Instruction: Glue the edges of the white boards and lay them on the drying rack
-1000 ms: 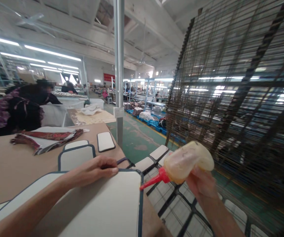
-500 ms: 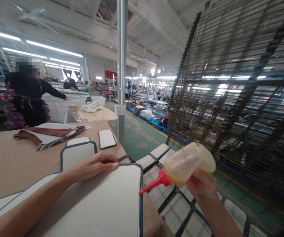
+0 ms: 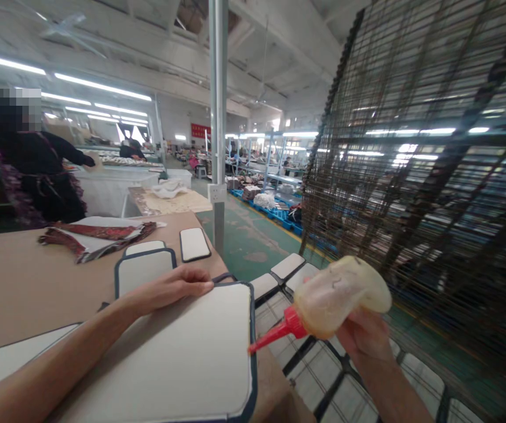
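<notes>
Bottle (image 3: 336, 296) tipped nozzle-down in our right hand (image 3: 365, 335), we hold its red nozzle (image 3: 277, 335) at the seam where the large panel's (image 3: 191, 352) white face meets its dark border; the tilt presumably lets the contents gather at the tip. Our right fingers grip the bottle, though its body hides most of them. Our left hand (image 3: 182, 285) pinches the panel's far rim between thumb and curled fingers, which seems meant to steady it. The panel is right in front of us, its right border near the side of the brown table (image 3: 19, 282), probably giving our right arm open room. Smaller bordered panels (image 3: 145, 273) and folded patterned cloth (image 3: 103, 238) sit farther back, likely out of our way. White pieces (image 3: 287, 266) lie spaced apart beyond the bottle.
</notes>
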Demonstrator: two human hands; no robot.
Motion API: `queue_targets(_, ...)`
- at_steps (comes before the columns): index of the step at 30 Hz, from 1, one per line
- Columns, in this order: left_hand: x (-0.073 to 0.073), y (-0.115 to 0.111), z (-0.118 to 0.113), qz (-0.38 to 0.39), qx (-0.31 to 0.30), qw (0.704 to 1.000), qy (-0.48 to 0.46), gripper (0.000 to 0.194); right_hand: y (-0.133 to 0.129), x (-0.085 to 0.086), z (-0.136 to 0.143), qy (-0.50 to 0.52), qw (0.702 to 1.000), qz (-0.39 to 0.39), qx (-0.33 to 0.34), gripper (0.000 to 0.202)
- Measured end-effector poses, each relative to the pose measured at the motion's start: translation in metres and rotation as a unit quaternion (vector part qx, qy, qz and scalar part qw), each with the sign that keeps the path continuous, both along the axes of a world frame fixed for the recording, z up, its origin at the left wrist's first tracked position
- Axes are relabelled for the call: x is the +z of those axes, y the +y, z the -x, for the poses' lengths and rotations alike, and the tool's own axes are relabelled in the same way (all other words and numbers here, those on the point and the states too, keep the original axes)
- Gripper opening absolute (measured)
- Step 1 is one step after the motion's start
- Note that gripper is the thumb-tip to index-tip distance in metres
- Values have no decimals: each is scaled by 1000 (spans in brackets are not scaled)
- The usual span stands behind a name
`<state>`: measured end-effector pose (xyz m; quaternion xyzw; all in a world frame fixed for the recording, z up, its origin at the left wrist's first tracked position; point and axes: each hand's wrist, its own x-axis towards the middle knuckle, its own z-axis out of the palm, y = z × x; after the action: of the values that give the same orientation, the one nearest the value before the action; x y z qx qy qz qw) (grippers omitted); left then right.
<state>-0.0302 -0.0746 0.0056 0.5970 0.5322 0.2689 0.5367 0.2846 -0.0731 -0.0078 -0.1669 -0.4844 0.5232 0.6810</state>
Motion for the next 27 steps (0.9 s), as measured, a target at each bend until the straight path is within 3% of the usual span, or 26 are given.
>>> queue_targets(9,-2,-1,0,-4,29,999,-22,35,-7,4,0,-24,999,-1,30,48)
queue_targets(20,-4,-1,5,23,71,995,-63,35,-11,6,2,-26,1000,8,9,48)
queue_targets(27,-18,2,17,30,130,986,-98,37,-11,-9,-1,3,998,17,-61,58)
